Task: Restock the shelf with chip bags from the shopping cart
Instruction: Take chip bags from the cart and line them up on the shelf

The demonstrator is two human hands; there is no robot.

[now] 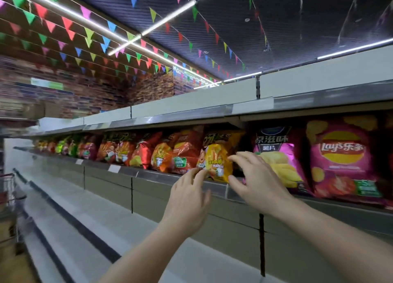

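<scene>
Supermarket shelving runs across the view beneath a dark ceiling strung with coloured pennant bunting (89,35) and bright light strips (170,17). At centre, both hands reach up to a yellow chip bag (215,162) standing upright on the stocked shelf (148,175). The left hand (188,199) has its fingers relaxed and slightly spread, with the fingertips (196,173) touching the bag's lower left corner. The right hand (255,180) is cupped loosely, thumb and forefinger apart at the bag's right edge; whether they actually pinch it I cannot tell. At 9 o'clock from the yellow bag, touching it, stands an orange-red chip bag (182,153), and further bags continue in a row toward the far left, blurred. At 3 o'clock stands a purple chip bag (278,155) showing pale crisps, then a pink Lay's bag (342,157) just beside it. At 7 o'clock, bare grey lower shelves (70,197) step down, and a shopping cart (8,189) shows only partly at the far left edge, blurred.
</scene>
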